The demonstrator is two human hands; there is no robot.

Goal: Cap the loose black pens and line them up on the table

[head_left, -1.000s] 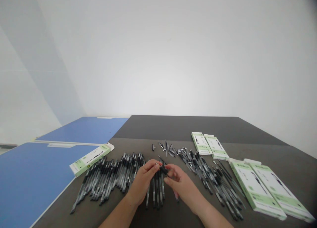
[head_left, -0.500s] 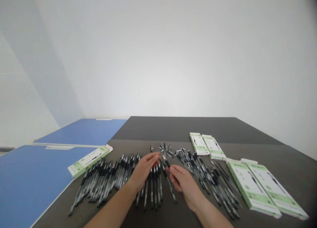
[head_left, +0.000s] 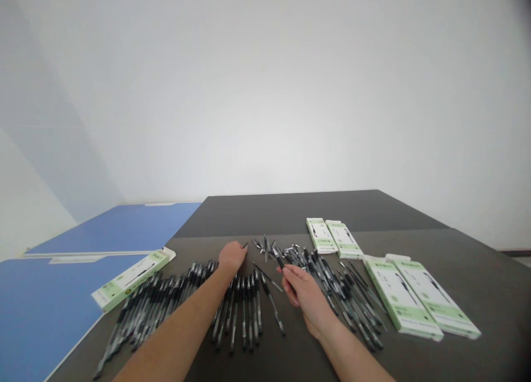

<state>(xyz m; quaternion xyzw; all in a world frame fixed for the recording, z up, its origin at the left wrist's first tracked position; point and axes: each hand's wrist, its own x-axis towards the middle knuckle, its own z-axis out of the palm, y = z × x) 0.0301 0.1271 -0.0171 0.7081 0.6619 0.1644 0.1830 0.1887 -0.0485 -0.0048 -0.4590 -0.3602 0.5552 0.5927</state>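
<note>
My right hand [head_left: 302,288] grips a pen [head_left: 278,258] without a cap, its black grip and pale tip pointing up and to the left. Farther forward and to the left, my left hand [head_left: 233,256] has its fingers pinched at a small dark pen cap [head_left: 245,245]; most of the fingers are hidden behind the hand. Between the hands a row of capped pens [head_left: 249,310] lies on the table, with a thin dark stick [head_left: 267,276] just behind it. Loose caps [head_left: 265,248] are scattered beyond the right hand.
A thick heap of pens [head_left: 141,310] spreads at left beside a green-and-white box [head_left: 133,280]. Right of my right hand lies another pen pile [head_left: 352,299]. Two boxes [head_left: 404,299] lie at right and two more [head_left: 332,238] farther back. Blue panels [head_left: 103,227] adjoin the dark table [head_left: 290,210].
My left hand has moved away from the right hand, left and forward, to the lone cap. My right hand still holds the pen. The whole view has shifted slightly.
</note>
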